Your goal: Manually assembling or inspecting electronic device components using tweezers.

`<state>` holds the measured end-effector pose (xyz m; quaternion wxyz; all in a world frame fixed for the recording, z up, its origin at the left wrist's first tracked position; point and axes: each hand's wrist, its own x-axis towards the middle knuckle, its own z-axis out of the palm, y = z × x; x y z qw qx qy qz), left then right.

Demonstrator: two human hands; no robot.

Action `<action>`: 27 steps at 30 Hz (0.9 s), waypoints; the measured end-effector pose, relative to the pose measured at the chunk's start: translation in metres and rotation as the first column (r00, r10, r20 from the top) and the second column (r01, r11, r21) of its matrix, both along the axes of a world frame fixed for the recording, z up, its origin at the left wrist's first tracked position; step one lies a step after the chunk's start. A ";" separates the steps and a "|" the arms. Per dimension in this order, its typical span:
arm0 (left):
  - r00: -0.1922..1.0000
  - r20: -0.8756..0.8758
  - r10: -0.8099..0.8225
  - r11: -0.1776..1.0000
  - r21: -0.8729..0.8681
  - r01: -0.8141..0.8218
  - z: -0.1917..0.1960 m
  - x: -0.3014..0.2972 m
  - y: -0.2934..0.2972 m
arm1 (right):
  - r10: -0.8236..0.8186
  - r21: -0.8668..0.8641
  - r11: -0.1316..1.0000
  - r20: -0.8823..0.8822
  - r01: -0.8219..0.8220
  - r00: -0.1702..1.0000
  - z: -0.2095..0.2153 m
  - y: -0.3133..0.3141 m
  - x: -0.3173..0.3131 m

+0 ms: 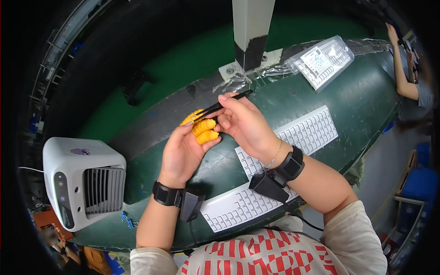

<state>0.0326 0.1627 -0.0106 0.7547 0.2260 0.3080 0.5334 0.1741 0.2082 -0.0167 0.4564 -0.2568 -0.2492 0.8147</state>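
Note:
My right hand [243, 121] grips black tweezers [215, 109] between thumb and fingers. Their tips point down-left, at the fingertips of my left hand [181, 153]. Yellow ribbed finger cots [204, 127] cover several of the left hand's fingertips. Those fingers are curled in toward the thumb, and whatever is pinched there is hidden or too small to make out. Both hands are held above the green table, close together. Under and beside my right forearm lie two white keyboard panels [311, 130], [224, 213] with rows of key outlines.
A white air cooler [85, 183] stands at the left, with a small blue item [127, 219] near it. At the far side, a grey-white post [252, 27] is bolted down beside clear plastic scraps and bagged keyboard panels [327, 62]. Another person's arm [401, 68] shows at far right.

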 end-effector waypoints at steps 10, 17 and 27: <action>1.000 -0.020 0.013 1.000 0.014 -0.013 0.001 0.000 -0.003 | 0.021 0.004 1.000 0.032 -0.021 0.999 0.001 -0.001 -0.002; 0.999 -0.029 0.035 0.999 0.017 -0.034 0.001 0.004 -0.003 | 0.001 -0.015 1.000 0.020 0.000 1.000 -0.001 -0.003 -0.001; 0.999 -0.024 0.048 0.999 0.009 -0.048 0.000 0.001 -0.004 | 0.009 -0.009 1.000 0.010 -0.009 1.000 0.000 -0.002 -0.001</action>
